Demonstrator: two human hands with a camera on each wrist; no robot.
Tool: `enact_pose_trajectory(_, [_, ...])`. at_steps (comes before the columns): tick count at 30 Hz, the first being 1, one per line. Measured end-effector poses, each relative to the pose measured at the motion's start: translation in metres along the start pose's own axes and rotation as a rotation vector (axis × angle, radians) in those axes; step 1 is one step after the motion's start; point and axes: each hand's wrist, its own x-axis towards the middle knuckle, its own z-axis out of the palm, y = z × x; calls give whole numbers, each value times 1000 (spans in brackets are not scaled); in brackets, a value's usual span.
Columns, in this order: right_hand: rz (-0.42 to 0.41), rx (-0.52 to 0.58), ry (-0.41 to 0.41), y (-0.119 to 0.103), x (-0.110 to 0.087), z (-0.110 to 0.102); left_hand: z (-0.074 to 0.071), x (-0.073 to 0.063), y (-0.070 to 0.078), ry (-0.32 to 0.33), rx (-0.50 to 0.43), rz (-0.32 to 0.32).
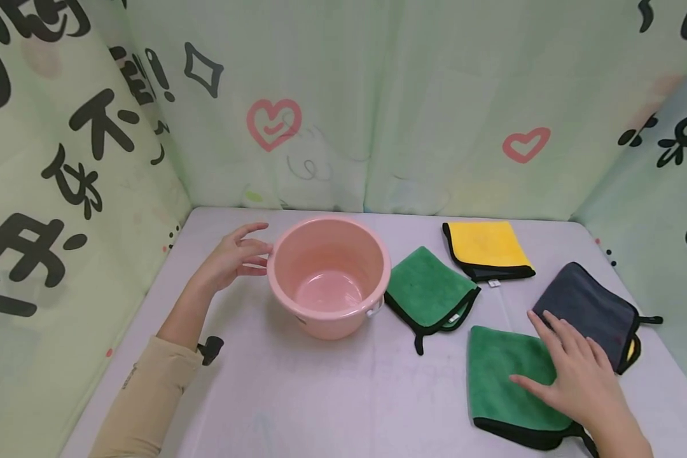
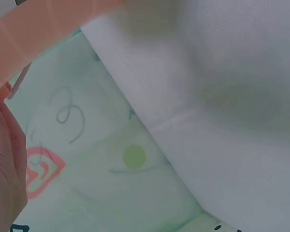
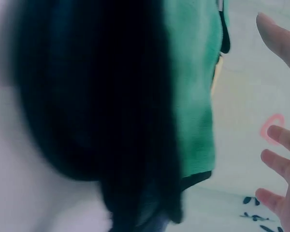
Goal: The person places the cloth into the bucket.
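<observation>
Bucket beside left hand: empty. Four cloths nearer right hand. Both hands relaxed, gripping nothing; work apparently unstarted.

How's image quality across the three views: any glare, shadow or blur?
Head view: mostly crisp, with a bright highlight inside the pink bucket and soft shadow on the table beside it; left wrist view: hazy shadow patches across the table; right wrist view: the dark fabric nearest the lens is heavily blurred, the green cloth behind it clearer.
</observation>
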Motion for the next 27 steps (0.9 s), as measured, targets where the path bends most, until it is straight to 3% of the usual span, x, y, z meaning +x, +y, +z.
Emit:
enact_pose_trajectory(12, [9, -27, -110, 0, -17, 23, 2, -1, -2, -7, 14, -6])
enact_pose_trajectory(23, [-31, 7, -106, 7, -20, 33, 4, 4, -4, -19, 33, -2])
enact_pose_trajectory(27, [-5, 8, -175, 10, -17, 36, 4, 4, -3, -21, 33, -4])
